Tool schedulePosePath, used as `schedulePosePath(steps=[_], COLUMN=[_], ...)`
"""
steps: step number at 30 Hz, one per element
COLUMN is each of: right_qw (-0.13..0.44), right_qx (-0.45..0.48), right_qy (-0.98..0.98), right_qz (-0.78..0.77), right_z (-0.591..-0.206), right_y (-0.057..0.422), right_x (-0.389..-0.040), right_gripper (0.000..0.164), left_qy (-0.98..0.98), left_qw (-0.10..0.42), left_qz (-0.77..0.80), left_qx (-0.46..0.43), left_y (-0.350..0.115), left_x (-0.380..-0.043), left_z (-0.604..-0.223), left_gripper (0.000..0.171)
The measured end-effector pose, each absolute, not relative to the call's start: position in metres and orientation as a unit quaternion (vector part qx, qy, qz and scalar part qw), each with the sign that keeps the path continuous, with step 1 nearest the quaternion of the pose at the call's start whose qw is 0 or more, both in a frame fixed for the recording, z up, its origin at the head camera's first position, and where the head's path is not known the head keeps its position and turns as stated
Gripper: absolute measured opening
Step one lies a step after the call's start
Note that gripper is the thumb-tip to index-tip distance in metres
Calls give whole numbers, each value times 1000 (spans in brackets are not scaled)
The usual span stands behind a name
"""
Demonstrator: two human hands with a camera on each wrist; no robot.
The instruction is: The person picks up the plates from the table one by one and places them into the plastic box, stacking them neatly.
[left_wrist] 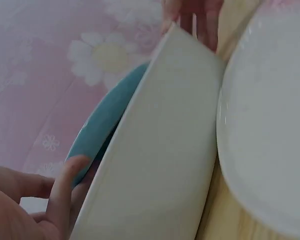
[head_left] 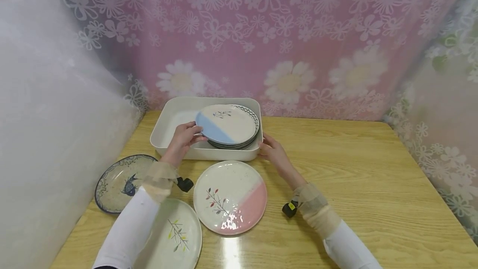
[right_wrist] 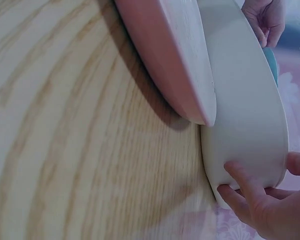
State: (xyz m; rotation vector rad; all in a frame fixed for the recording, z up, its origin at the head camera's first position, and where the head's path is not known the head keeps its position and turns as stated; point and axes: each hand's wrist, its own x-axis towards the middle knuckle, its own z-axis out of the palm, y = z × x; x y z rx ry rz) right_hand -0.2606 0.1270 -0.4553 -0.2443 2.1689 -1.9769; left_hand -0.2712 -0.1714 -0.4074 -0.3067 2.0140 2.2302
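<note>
My left hand [head_left: 184,136] pinches the blue edge of a cream-and-blue plate [head_left: 233,123], thumb on top and fingers beneath. This plate, with a small leafy sprig on it, lies tilted on a stack of dark-edged plates [head_left: 239,146]. The stack sits in the right part of a rectangular white tub [head_left: 209,154]. At the tub's right front corner, my right hand [head_left: 274,152] holds the wall, its fingers [right_wrist: 245,185] spread against the outside. The left wrist view shows the plate's blue edge [left_wrist: 107,117] rising above the tub wall.
A pink-and-white plate [head_left: 231,196] lies just in front of the tub. To its left are a plate with a yellow-green sprig [head_left: 177,231] and an oval fish-patterned dish [head_left: 121,182], partly under my left arm. A floral curtain [head_left: 239,32] hangs close behind the tub.
</note>
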Motion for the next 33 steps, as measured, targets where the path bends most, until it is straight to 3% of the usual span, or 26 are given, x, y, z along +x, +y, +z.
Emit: schedulePosePath(steps=[11,33], right_qw=[101,97], right_qx=[-72,-70], right_qy=[734,729], right_qz=[-668,-674], right_z=[-454,-457], right_y=[126,125], right_x=[-257,-258], right_gripper=[54,54], left_qy=[802,801], left_qw=[102,109], left_qz=[587,588], left_qx=[-50,-21], left_y=[-183,-177], left_x=[-287,-294], left_z=[-407,-420], left_gripper=[53,49])
